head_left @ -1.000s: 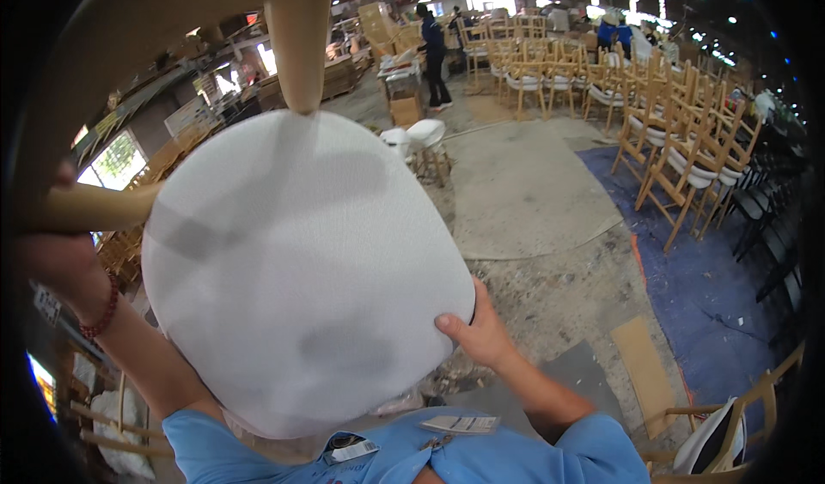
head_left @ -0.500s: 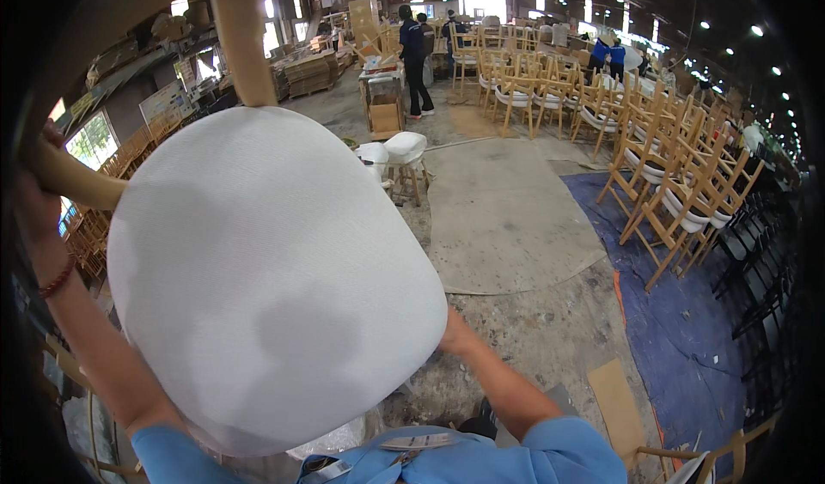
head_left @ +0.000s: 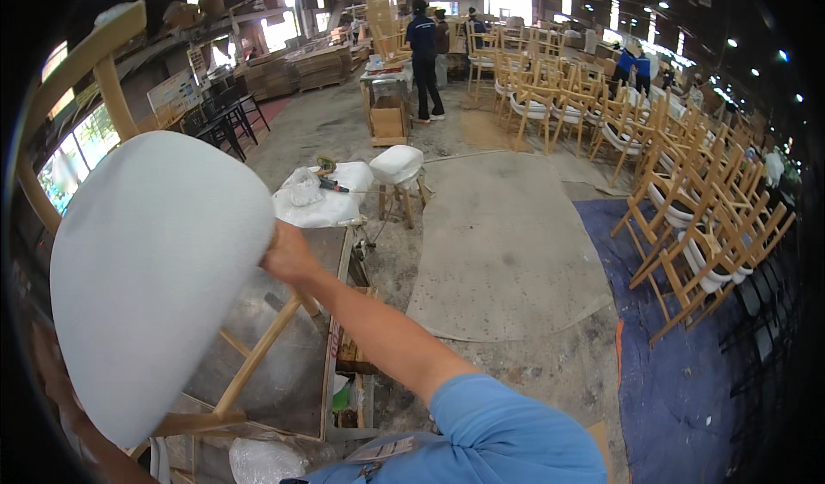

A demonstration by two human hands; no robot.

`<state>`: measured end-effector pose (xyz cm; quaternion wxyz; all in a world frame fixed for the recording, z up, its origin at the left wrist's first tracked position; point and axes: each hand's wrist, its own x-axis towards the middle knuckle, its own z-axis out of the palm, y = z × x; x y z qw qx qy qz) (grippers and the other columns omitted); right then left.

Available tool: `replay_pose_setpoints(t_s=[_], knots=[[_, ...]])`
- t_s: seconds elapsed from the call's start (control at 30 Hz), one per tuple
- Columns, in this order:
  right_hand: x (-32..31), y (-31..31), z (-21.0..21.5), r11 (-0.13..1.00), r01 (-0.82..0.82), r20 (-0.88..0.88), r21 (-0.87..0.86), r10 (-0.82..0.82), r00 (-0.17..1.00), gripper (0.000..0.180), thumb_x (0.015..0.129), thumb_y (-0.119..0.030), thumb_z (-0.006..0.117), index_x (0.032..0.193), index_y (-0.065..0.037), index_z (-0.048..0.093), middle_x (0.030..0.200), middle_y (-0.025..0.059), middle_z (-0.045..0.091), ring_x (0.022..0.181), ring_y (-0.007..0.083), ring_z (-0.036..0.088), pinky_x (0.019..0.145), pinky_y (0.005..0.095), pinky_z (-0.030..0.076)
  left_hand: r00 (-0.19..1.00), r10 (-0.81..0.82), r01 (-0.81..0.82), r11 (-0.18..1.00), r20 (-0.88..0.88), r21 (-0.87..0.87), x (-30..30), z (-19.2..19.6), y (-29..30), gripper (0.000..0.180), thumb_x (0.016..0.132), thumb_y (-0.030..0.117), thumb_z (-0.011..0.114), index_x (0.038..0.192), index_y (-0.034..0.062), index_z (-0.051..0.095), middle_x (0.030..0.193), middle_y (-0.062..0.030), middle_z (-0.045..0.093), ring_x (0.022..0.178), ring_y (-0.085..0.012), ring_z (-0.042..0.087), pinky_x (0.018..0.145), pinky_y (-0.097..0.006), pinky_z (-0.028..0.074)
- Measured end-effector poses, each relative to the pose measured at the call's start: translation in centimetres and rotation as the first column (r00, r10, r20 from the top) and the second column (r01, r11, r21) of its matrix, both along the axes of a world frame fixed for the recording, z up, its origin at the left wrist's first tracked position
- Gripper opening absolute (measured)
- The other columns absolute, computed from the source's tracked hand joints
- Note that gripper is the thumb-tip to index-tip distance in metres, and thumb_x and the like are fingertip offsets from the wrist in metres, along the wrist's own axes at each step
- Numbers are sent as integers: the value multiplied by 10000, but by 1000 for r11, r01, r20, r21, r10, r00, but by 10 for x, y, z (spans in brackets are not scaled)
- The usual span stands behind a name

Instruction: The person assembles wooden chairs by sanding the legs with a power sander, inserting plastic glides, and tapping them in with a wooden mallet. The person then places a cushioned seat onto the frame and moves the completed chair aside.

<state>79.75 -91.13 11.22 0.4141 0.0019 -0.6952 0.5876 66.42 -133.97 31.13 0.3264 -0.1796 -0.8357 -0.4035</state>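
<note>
A wooden chair with a white padded seat (head_left: 159, 269) is tilted up in front of me on the left. Its pale wooden backrest (head_left: 94, 42) rises behind the seat, and a leg and stretcher (head_left: 258, 355) show below it. My right hand (head_left: 288, 252) is closed round the seat's right edge; its fingertips are hidden behind the pad. Of my left arm, only a dim forearm shows at the lower left rim; the hand is hidden. Beneath the chair lies a dark-topped worktable (head_left: 296, 265), with some of the chair's wooden parts over it.
Beyond the table, a white-covered surface (head_left: 348, 179) carries a hand tool (head_left: 333, 185) and crumpled plastic. A white-padded stool (head_left: 397, 164) stands beside it. Stacked wooden chairs (head_left: 687, 192) line the right on a blue sheet (head_left: 670, 381). People (head_left: 423, 59) stand farther off.
The chair has swung left, and its seat has turned more edge-on. My right hand, hidden behind the seat before, now shows at its edge. The worktable has come into sight.
</note>
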Motion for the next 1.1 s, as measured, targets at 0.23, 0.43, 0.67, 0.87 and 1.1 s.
replay_pose_setpoints(t_s=[0.23,0.43,0.67,0.87,1.1], knots=[[-137,17,14,999,-20,107,31,17,994,292,698,-171,730,935,-9,675,760,69,664,696,151,593,647,340,505,993,112,-121,945,46,305,-20,-171,-36,478,1021,418,478,1228,-8,540,1124,-148,591,969,-212,578,856,-352,481],[-215,14,13,989,-142,247,38,128,961,205,701,-202,709,774,-21,648,652,21,566,600,137,501,554,358,408,872,483,-482,813,84,327,6,-288,53,378,943,344,656,1093,7,573,899,-62,625,751,-135,594,676,-288,509],[-272,31,28,968,-211,244,139,173,954,233,752,-191,703,843,16,648,666,74,602,610,171,569,600,314,453,888,452,-439,777,86,451,-6,-235,92,360,818,226,801,1042,11,619,862,-30,631,752,-152,582,702,-313,489],[-367,93,33,955,-292,234,59,271,934,272,809,-221,710,939,0,618,750,55,598,672,150,575,645,310,468,922,297,-376,839,249,392,-62,-225,173,492,811,314,800,1121,17,558,905,-97,663,795,-206,639,729,-334,509],[-372,128,-7,882,-359,276,305,279,920,451,947,-370,655,1168,3,531,1023,88,591,956,179,559,865,335,457,967,215,-255,831,138,495,-66,-249,190,461,894,264,726,1198,3,499,953,-83,617,841,-154,599,756,-299,489]])
